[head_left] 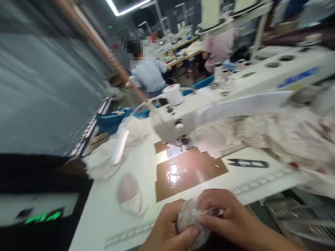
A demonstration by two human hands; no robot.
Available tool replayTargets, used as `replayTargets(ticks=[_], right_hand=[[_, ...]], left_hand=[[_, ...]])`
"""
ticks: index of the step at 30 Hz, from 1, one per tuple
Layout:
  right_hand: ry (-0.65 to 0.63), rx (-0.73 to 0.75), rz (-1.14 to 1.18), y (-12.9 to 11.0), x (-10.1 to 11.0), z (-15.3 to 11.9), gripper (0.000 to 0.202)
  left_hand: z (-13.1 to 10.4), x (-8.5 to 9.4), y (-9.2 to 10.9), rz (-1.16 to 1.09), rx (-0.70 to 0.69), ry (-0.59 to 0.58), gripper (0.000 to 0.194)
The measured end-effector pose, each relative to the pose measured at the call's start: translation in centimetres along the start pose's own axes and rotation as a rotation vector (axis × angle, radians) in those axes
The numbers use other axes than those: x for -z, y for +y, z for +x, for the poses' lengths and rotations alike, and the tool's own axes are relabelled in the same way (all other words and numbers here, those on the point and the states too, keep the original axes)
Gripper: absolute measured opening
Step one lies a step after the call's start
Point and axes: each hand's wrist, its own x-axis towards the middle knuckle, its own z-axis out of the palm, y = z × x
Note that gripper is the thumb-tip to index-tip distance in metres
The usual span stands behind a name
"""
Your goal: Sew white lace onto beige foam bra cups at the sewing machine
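Note:
At the table's front edge, my left hand point(172, 228) is closed around a crumpled piece of off-white fabric point(190, 218). The fingers of my right hand point(222, 212) pinch the same fabric from the other side. A small greyish bit shows between the right fingers, too blurred to name. Beyond my hands lies a brown plate point(188, 172) with glare on it, in front of the needle area of a white sewing machine point(167, 122). Black thread snips point(247, 163) rest to the right, and a small cup-shaped fabric piece point(129, 193) lies to the left.
A pile of white fabric point(107, 158) sits on the left of the table point(102, 205). More fabric point(282, 132) is heaped at the right. A thread cone point(173, 94) stands on the machine. Two people point(150, 75) sit farther back among other machines.

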Motion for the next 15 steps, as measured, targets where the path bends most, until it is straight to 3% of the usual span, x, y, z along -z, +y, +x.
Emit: replayTargets(ticks=[3, 7, 15], right_hand=[[-0.078, -0.007, -0.036, -0.1, 0.0, 1.0, 0.023], [-0.147, -0.112, -0.090, 0.4, -1.1, 1.7, 0.029], [-0.055, -0.218, -0.230, 1.1, -3.0, 3.0, 0.033]], left_hand=[[0.3, 1.0, 0.3, -0.098, -0.073, -0.045, 0.037], [0.2, 2.0, -0.1, -0.066, -0.159, 0.061, 0.035], [0.1, 3.7, -1.0, 0.083, -0.223, 0.157, 0.027]])
